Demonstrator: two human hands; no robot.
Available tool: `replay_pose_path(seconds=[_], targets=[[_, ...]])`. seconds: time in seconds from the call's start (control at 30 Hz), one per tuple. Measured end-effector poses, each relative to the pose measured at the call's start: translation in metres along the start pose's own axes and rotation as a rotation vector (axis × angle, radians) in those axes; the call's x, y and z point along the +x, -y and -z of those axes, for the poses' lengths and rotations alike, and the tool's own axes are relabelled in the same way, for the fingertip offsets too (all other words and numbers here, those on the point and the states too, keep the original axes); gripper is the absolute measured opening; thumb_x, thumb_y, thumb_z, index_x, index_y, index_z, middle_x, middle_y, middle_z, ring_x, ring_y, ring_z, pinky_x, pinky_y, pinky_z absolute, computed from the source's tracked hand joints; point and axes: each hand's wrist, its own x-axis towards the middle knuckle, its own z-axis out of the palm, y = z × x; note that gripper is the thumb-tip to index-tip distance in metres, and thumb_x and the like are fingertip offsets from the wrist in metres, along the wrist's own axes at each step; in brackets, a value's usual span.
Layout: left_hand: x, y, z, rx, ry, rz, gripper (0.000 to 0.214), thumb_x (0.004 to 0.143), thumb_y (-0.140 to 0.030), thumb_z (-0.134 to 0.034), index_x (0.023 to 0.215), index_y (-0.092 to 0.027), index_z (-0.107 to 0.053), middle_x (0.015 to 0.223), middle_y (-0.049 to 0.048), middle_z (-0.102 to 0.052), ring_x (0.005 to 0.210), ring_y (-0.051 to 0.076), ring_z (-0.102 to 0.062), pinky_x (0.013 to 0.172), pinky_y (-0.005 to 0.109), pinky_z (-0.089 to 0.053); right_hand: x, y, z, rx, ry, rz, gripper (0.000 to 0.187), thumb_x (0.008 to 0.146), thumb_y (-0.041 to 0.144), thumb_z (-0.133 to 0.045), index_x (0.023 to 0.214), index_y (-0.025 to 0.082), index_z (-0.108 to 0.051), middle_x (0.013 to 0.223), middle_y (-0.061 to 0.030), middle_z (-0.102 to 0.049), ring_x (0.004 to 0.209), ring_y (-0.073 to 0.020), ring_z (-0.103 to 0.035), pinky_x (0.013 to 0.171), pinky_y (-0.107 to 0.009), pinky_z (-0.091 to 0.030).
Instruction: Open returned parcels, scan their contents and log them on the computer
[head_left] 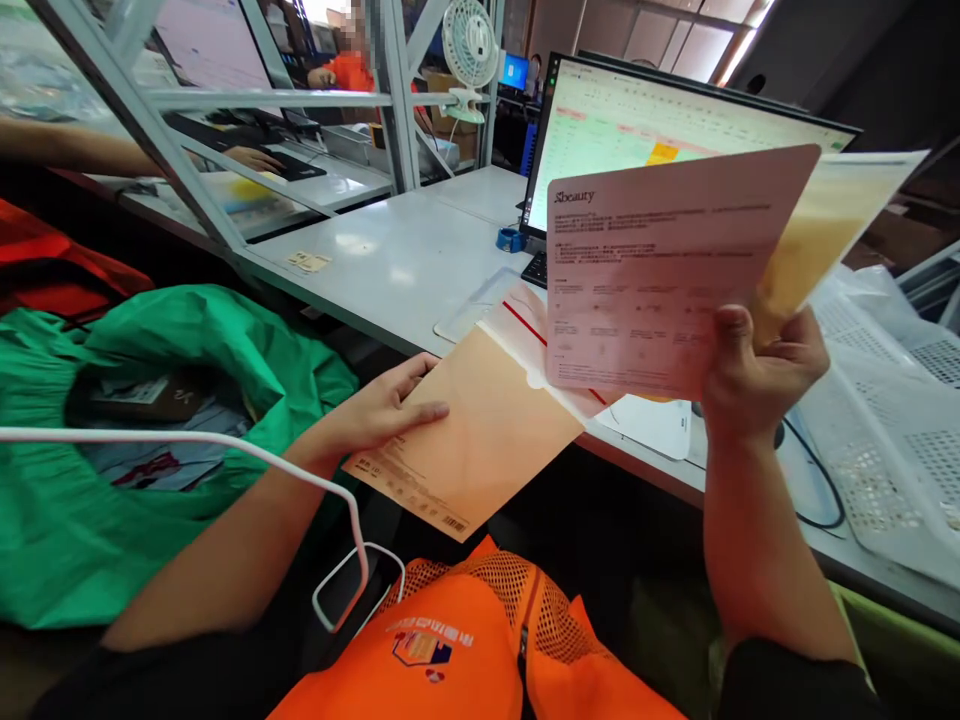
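Note:
In the head view, my left hand [390, 402] pinches the left edge of an orange-beige flat envelope [469, 430], thumb on top. Small print and a barcode run along its lower edge, and a white flap with a red strip shows at its upper end. Raised at the right, my right hand [765, 370] grips a pink printed card [637, 320] marked "beauty", together with a yellowish flat packet [810, 240] behind it. The card's lower edge overlaps the envelope's flap; whether they touch I cannot tell.
A monitor [600, 130] stands on the white desk [375, 260], beside a blue tape roll [511, 240]. White perforated baskets [885, 420] are at the right. An open green bag [225, 330] lies left, crossed by a white cable [285, 465]. Another person's hand [251, 158] rests beyond the metal frame.

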Motion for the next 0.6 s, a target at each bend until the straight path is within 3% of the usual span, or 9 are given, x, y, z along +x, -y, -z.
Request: replay_pose_path(seconds=[0.1,0.27,0.4,0.6], targets=[[-0.001,0.011,-0.011,-0.040,0.063,-0.004,0.049,0.085,-0.048,-0.085,0.117,-0.023,-0.059,0.099,0.0024,-0.074,0.086,0.022,-0.077,0.066,0.025,-0.064,-0.011,0.006,0.000,-0.121,-0.007,-0.018,0.034,0.089,0.048,-0.082,0.101,0.017,-0.074,0.093,-0.0041,-0.075,0.090,-0.0212,-0.073,0.092,-0.043,-0.061],[0.002,0.032,-0.023,-0.043,0.028,-0.036,0.050,0.087,-0.046,-0.085,0.122,-0.024,-0.056,0.100,0.0021,-0.075,0.089,0.021,-0.077,0.069,0.023,-0.063,-0.027,-0.002,0.006,-0.008,0.093,-0.118,0.044,0.090,0.054,-0.080,0.114,0.017,-0.075,0.109,-0.0090,-0.077,0.105,-0.0271,-0.074,0.100,-0.049,-0.060],[0.001,0.040,-0.032,-0.142,0.064,0.002,0.055,0.089,-0.048,-0.083,0.126,-0.026,-0.049,0.100,0.0025,-0.077,0.085,0.023,-0.079,0.066,0.026,-0.064,-0.034,-0.010,0.011,-0.036,0.112,-0.127,0.046,0.087,0.054,-0.083,0.113,0.017,-0.076,0.110,-0.0100,-0.078,0.110,-0.0291,-0.074,0.107,-0.052,-0.057],[-0.008,0.040,-0.038,-0.131,0.101,0.032,0.050,0.089,-0.046,-0.083,0.122,-0.025,-0.051,0.102,0.0018,-0.075,0.097,0.023,-0.078,0.071,0.024,-0.063,-0.026,-0.022,0.022,-0.013,0.011,-0.053,0.043,0.091,0.051,-0.080,0.120,0.019,-0.075,0.113,-0.0086,-0.077,0.113,-0.0283,-0.074,0.111,-0.055,-0.053]])
